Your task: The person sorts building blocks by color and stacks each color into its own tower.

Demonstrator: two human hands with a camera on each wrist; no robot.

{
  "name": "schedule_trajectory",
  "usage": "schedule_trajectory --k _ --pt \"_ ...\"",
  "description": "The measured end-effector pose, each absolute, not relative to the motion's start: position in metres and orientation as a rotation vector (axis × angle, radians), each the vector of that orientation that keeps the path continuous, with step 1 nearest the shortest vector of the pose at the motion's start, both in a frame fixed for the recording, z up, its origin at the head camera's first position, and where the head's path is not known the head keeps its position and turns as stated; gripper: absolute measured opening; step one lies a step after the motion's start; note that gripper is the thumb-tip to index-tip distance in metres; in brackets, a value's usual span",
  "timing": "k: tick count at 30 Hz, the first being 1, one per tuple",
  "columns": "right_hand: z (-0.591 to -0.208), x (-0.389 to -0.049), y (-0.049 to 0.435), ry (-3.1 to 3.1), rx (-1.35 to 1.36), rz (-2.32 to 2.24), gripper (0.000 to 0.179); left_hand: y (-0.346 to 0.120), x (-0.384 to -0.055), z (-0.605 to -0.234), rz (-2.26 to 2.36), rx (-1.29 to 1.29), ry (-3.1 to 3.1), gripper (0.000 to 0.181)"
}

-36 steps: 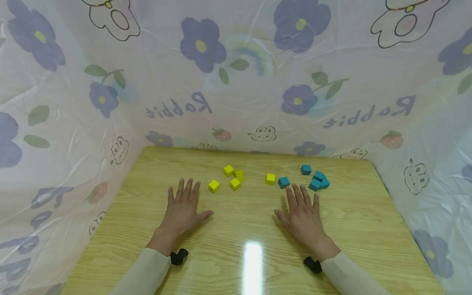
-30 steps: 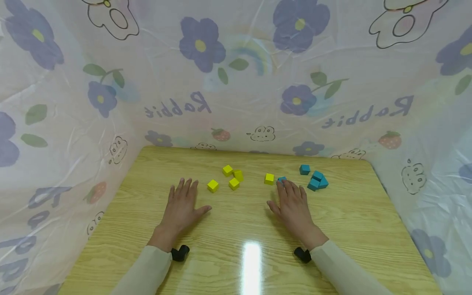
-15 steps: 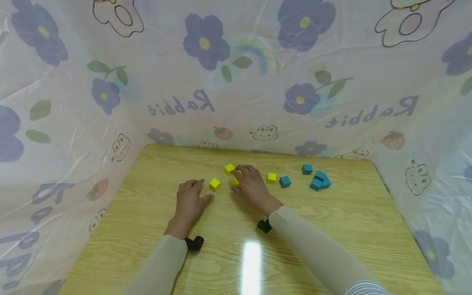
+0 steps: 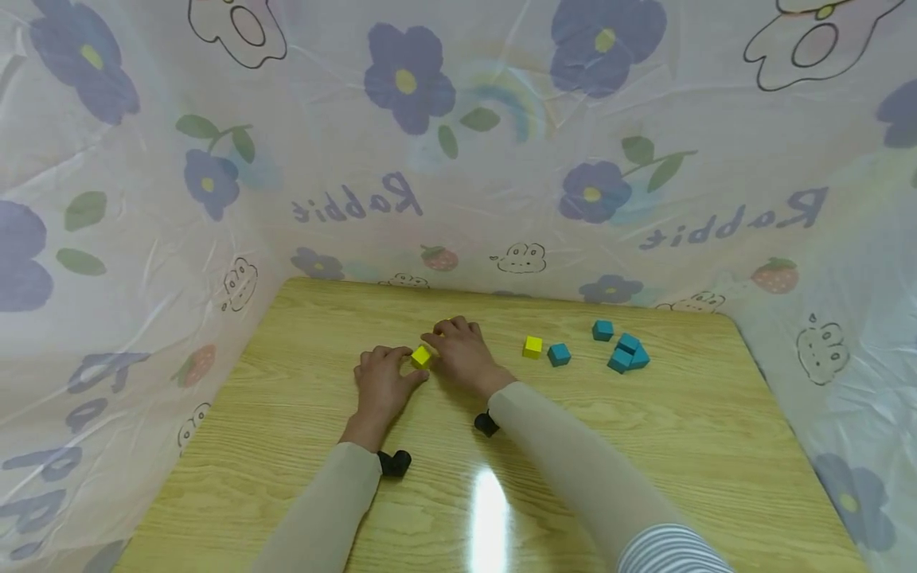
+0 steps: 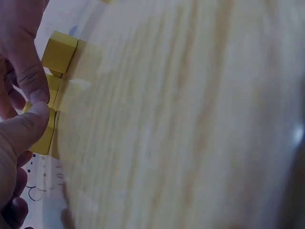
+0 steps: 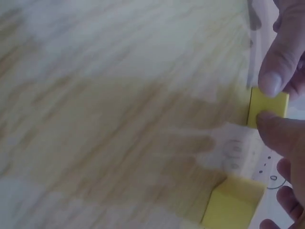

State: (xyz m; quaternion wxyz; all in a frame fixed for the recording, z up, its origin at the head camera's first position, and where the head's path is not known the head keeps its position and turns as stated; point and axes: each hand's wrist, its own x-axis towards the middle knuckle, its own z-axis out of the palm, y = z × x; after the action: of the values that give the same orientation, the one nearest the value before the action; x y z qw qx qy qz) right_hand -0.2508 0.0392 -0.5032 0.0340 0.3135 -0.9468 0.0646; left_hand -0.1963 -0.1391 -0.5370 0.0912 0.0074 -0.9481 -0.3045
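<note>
My left hand [image 4: 380, 386] pinches a yellow cube [image 4: 421, 356] between thumb and index finger, left of the table's middle. Reaching across from the right, my right hand [image 4: 461, 356] has its thumb and index finger on the same cube's right side. In the right wrist view both thumbs lie on this yellow cube [image 6: 261, 102]. Another yellow block [image 6: 233, 205] stands nearer that camera. In the left wrist view more yellow blocks [image 5: 60, 51] stand beside the thumbs. From the head, the right hand covers most of them.
A lone yellow cube [image 4: 532, 347] sits right of the hands, beside a blue cube [image 4: 559, 355]. Farther right are another blue cube [image 4: 602, 330] and a cluster of blue blocks [image 4: 621, 360]. The wooden table [image 4: 322, 318] ends at a printed cloth backdrop [image 4: 458, 199].
My right hand has swept left from near the blue blocks, over the yellow ones, to the left yellow cube. My left hand has moved right and closed its fingers on that cube.
</note>
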Motion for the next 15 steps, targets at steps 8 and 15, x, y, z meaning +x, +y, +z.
schedule_trajectory --k 8,15 --pt "-0.507 -0.248 0.037 -2.885 0.946 0.133 0.031 -0.139 -0.199 -0.535 -0.871 -0.041 -2.821 0.042" --pt "-0.504 -0.226 0.059 -2.795 0.925 0.232 0.03 -0.136 -0.196 -0.527 -0.782 -0.266 -2.889 0.038"
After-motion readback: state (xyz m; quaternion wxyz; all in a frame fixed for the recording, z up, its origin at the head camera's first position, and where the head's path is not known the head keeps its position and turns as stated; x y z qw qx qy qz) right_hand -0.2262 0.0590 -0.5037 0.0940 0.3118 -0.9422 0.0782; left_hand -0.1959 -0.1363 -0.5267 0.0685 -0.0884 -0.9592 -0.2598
